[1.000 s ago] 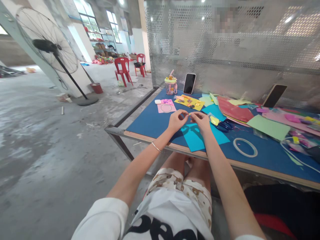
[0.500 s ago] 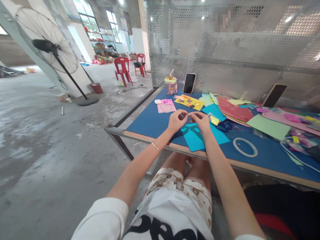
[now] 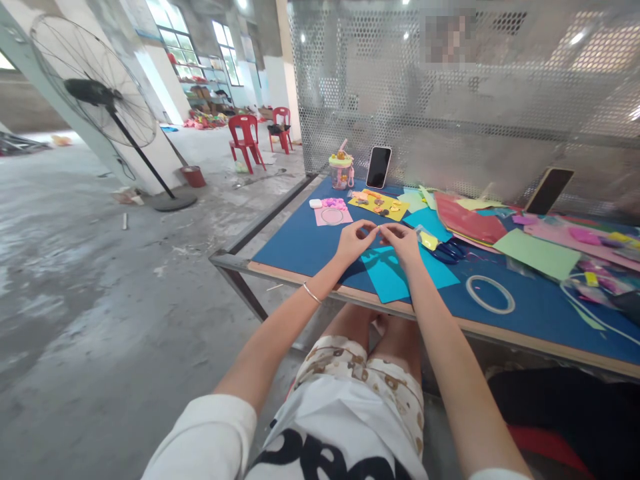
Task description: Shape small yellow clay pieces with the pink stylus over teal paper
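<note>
My left hand and my right hand meet fingertip to fingertip over the table, each closed in a pinch. Between them is a small yellow piece, now almost wholly covered by the fingertips; its kind is too small to tell. Beneath the hands lies a bright blue sheet, with their shadows across it. Just right of my right hand are dark-blue-handled scissors and a yellow piece. Beyond the hands, a yellow card carries several small orange and brown shapes.
A pink card with pink bits, a lidded cup and an upright phone stand toward the back left. Coloured sheets, a white ring and a second phone are rightward. A perforated metal panel rises behind.
The yellow piece showed between the fingertips earlier and is now hidden by them. The fingers have shifted very slightly; both arms stay in place.
</note>
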Available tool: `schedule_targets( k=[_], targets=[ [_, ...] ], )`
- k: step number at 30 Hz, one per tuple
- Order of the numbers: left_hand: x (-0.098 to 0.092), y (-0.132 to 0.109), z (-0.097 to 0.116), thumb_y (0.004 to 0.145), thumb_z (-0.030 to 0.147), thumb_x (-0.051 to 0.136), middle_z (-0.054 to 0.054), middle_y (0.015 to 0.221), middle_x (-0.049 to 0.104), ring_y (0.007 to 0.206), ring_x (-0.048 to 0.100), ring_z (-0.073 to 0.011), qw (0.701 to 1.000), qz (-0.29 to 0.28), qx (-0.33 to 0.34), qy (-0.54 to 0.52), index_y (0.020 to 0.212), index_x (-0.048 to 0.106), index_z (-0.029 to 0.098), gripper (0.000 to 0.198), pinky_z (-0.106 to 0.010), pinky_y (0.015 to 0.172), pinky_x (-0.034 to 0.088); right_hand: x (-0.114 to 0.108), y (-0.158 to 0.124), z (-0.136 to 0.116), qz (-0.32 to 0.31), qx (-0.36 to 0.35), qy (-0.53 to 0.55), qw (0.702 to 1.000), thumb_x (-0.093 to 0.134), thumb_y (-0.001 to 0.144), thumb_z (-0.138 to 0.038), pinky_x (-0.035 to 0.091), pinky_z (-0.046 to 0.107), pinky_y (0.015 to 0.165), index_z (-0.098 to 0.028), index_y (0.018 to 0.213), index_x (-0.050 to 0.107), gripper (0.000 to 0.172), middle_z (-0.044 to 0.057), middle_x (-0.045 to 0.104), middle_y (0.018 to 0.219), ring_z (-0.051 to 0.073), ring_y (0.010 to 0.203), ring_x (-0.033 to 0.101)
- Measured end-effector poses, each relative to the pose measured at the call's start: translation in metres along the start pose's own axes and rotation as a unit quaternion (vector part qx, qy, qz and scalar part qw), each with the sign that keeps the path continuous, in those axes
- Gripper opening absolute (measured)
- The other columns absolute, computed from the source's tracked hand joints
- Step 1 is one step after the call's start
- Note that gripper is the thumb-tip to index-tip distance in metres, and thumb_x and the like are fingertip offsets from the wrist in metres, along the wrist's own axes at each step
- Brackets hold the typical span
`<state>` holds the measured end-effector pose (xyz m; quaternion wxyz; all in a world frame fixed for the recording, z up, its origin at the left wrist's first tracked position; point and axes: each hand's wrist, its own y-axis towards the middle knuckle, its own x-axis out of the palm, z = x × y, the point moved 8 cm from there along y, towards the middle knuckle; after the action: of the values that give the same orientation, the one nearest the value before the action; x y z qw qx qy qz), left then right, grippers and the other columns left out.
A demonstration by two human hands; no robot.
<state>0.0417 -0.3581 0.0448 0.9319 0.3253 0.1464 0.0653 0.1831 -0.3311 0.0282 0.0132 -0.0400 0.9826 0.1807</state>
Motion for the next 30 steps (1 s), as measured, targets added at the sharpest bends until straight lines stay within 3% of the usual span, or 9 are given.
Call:
schedule_targets(
  k=[16, 30],
  targets=[
    [0.007, 0.005, -0.026, 0.073, 0.045, 0.067, 0.000, 0.073, 0.063, 0.045, 0.053, -0.0057, 0.985, -0.026, -0.091, -0.145, 0.082, 0.061, 0.015, 0.032, -0.019, 0.041, 0.044, 0.004, 0.002, 0.002, -0.021, -0.011, -0.046, 0.999, 0.071, 0.064, -0.051, 0.054, 0.032, 0.058, -0.018, 0.083, 0.069, 0.038, 0.006, 0.071, 0.080, 0.018, 0.056, 0.065],
    [0.007, 0.003, -0.019, 0.070, 0.040, 0.069, 0.001, 0.070, 0.061, 0.043, 0.050, -0.0037, 0.980, -0.023, -0.102, -0.170, 0.079, 0.060, 0.015, 0.028, -0.017, 0.041, 0.040, 0.006, -0.002, -0.005, -0.040, -0.028, -0.062, 0.997, 0.068, 0.067, -0.050, 0.054, 0.031, 0.058, -0.017, 0.081, 0.068, 0.036, 0.006, 0.070, 0.077, 0.019, 0.058, 0.066]
  ],
)
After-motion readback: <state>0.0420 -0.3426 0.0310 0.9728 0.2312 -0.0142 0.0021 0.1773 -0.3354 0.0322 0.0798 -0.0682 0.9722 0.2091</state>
